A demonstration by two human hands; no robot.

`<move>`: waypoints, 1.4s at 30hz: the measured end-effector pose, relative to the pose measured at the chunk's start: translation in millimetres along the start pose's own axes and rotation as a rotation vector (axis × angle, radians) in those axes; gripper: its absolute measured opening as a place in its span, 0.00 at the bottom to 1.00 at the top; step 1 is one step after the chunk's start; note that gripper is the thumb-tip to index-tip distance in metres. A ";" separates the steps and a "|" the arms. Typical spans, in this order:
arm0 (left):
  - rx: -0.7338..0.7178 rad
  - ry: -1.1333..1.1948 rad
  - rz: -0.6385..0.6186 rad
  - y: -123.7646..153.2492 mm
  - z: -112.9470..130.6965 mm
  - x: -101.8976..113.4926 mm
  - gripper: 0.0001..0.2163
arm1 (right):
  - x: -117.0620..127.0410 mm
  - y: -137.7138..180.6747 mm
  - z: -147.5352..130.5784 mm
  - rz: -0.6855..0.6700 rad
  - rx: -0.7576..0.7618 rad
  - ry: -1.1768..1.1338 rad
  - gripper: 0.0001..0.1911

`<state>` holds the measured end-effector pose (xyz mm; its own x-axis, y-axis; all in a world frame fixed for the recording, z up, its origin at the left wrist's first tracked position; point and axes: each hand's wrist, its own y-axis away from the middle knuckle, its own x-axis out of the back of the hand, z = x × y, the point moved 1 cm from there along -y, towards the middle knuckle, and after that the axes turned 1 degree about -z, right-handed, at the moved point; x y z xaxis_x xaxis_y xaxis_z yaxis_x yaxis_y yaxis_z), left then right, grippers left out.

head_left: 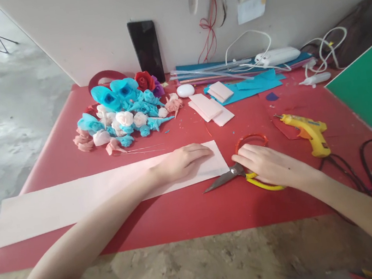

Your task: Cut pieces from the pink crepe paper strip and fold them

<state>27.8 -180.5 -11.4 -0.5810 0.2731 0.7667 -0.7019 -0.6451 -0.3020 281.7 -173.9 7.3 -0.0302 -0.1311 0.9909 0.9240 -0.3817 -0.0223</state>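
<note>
A long pale pink strip of crepe paper (76,198) stretches across the red tabletop, its left end reaching the table's edge. My left hand (189,158) lies flat on the strip near its right end, fingers stretched out. My right hand (259,160) is wrapped round the handles of a pair of scissors (225,178), one handle red and the other yellow. The dark blades are spread, one pointing left along the near side of the strip; the other seems to be under the paper's right end. Part of the handles is hidden by my fingers.
Blue, white and pink paper flowers (126,115) are heaped behind the strip. Folded pink paper pieces (207,107) and blue paper (258,84) lie farther back. A yellow glue gun (311,132) rests at right. A phone (147,52) leans on the wall near a white power strip (277,56).
</note>
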 end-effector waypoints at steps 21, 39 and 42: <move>-0.033 -0.009 0.006 -1.6 3.3 1.9 0.15 | 2.6 13.1 -1.8 0.052 0.032 0.058 0.19; -0.017 0.003 -0.001 -2.3 2.4 -0.2 0.14 | -4.9 -7.4 -24.8 -0.018 -0.063 0.038 0.15; -0.027 -0.013 0.019 -2.5 1.5 -2.4 0.13 | -5.5 -6.6 -22.7 -0.011 -0.036 0.036 0.17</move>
<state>31.6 -180.6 -11.7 -0.5887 0.2518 0.7681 -0.7019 -0.6306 -0.3312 267.1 -191.5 -1.0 -0.0549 -0.1591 0.9857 0.9094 -0.4157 -0.0164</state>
